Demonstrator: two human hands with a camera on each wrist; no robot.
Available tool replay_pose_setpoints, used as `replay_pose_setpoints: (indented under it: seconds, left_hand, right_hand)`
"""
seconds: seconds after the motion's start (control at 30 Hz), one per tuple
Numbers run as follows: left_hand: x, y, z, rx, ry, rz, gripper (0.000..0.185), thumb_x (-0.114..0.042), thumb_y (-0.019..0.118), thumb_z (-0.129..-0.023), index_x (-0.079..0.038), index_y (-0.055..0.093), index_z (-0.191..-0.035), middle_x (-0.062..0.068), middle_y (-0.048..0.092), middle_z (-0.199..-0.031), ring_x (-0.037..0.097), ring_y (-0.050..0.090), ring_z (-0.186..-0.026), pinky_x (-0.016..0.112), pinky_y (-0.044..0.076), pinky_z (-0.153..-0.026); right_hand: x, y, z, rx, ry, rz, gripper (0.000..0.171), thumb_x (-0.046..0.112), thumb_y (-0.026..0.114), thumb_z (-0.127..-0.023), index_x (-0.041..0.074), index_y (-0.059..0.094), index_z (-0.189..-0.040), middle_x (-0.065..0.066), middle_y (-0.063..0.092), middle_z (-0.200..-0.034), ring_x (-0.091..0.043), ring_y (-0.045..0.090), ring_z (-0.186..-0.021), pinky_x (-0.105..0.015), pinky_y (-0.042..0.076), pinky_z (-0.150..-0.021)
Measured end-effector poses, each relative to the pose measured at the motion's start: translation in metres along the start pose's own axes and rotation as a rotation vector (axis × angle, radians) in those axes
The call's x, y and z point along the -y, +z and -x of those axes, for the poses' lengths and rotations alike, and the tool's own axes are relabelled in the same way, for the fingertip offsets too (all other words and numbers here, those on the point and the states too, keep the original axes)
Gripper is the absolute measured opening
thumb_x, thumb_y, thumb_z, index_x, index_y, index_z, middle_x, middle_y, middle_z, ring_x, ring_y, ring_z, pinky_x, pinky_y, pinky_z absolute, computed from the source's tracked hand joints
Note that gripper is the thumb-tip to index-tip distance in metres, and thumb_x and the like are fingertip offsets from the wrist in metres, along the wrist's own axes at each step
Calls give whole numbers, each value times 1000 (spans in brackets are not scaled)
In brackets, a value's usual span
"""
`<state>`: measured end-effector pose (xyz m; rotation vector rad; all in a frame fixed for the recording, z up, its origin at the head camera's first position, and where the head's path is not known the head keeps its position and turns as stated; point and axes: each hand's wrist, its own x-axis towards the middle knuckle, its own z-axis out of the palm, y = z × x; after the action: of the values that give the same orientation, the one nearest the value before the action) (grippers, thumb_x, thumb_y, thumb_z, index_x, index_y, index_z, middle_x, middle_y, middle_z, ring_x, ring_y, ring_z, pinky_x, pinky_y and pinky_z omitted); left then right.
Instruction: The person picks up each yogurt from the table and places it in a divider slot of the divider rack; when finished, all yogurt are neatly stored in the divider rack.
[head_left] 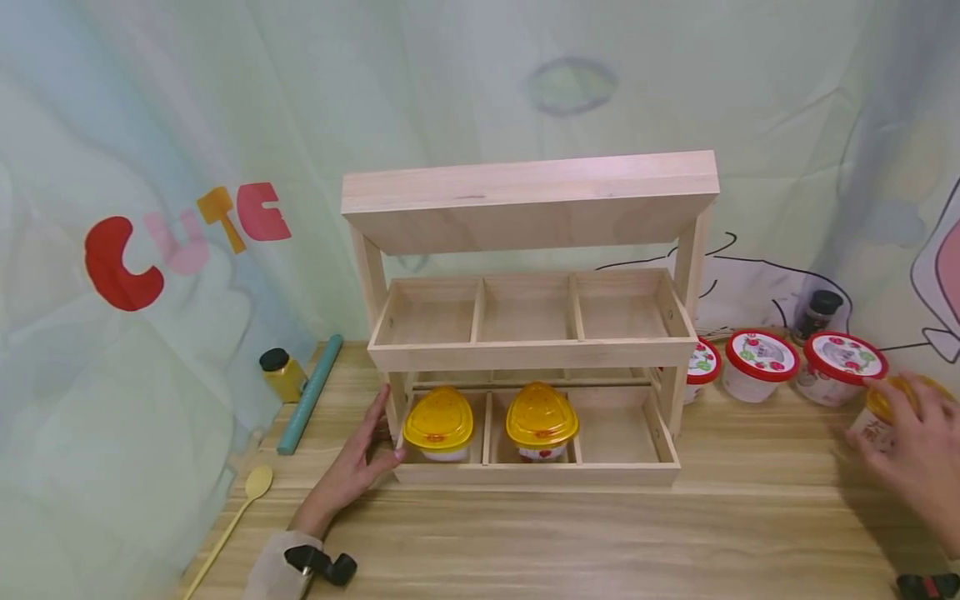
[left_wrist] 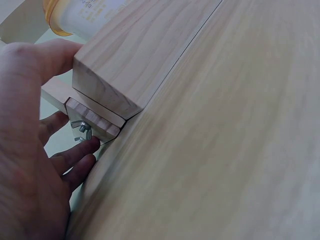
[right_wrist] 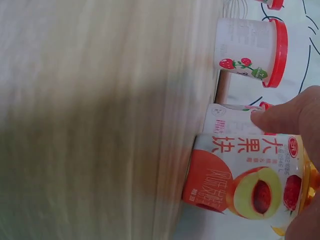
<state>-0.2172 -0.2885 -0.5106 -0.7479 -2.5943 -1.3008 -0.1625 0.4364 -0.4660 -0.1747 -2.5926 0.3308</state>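
the left hand (head_left: 358,467) lies with straight, relaxed fingers against the lower left corner of the wooden rack (head_left: 528,333), beside a wing nut (left_wrist: 80,127) – it grips nothing. the right hand (head_left: 918,454) curls thumb and fingers round a yellow-lidded fruit cup (right_wrist: 245,175) standing on the table (head_left: 600,542) at the far right, just beside three red-lidded cups (head_left: 761,364). two more yellow-lidded cups (head_left: 438,422) sit in the rack's lower left and middle compartments – the third is bare.

Left hand (left_wrist: 30,150) rests against the wooden rack's corner (left_wrist: 125,60); fingers by a wing nut (left_wrist: 81,129).
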Motion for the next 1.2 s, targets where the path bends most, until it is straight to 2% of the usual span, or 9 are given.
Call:
replay_pose_setpoints:
  seconds: [0.03,0.17,0.3,0.37,0.47,0.67,0.93,1.1,1.2]
  left_hand:
    - [0,0,0,1,-2,-1,102,-9,72,-99,-22,5,-175,29,35,-171,31,60,-138,28,51,-110]
    - [-1,0,0,1,-1,2,102,-9,72,-99,-22,5,-175,28,33,-173,17,58,-138,26,51,-109]
    - [0,0,0,4,8,12,102,-9,72,-99,-22,5,-175,28,32,-173,8,57,-137,25,51,-109]
    - [0,0,-1,4,13,12,103,-8,72,-99,-22,5,-175,28,33,-173,9,57,-137,26,51,-109]
    - [1,0,-1,2,17,5,103,-8,72,-99,-22,5,-175,28,33,-173,11,58,-137,26,52,-109]
    - [0,0,-1,3,13,12,102,-8,72,-99,-22,5,-175,28,34,-172,7,57,-136,26,52,-109]
    - [-1,-1,1,-1,-3,8,102,-10,72,-99,-23,5,-175,27,34,-173,7,55,-138,25,50,-110]
    - [-1,0,0,1,-2,10,102,-10,72,-99,-24,5,-175,27,34,-173,6,55,-138,25,50,-110]
    - [-2,0,0,4,-2,12,102,-10,72,-99,-24,5,-175,27,33,-173,5,55,-137,26,51,-110]
  right_hand:
    - [-1,0,0,-21,-24,-14,81,-8,78,-78,-6,39,-148,-38,20,-169,-66,22,-150,-78,14,-126]
    - [-7,3,2,-68,-92,-48,81,-20,72,-70,-7,44,-144,-40,27,-165,-62,24,-151,-74,12,-129]
    - [-10,4,3,-72,-100,-54,78,-25,67,-70,-8,45,-143,-40,27,-167,-61,22,-155,-72,8,-132]
    - [-12,4,2,-94,-128,-82,76,-26,67,-69,-9,48,-140,-41,31,-163,-63,26,-152,-73,10,-130]
    - [-10,1,4,-83,-130,-93,74,-25,69,-70,-9,48,-140,-40,30,-165,-64,25,-151,-73,8,-130]
    - [8,-9,10,-44,-100,-59,80,-24,73,-75,-7,44,-147,-31,21,-174,-62,18,-156,-73,3,-132]
    - [39,-22,13,-90,-94,-60,72,-23,72,-76,-5,51,-143,-26,26,-175,-67,25,-148,-77,9,-129]
    - [50,-27,18,-104,-117,-66,76,-24,72,-74,-2,52,-144,-25,26,-176,-68,27,-146,-77,9,-129]
    - [54,-28,21,-126,-164,-104,79,-25,73,-70,0,55,-143,-26,30,-174,-70,30,-138,-81,10,-125]
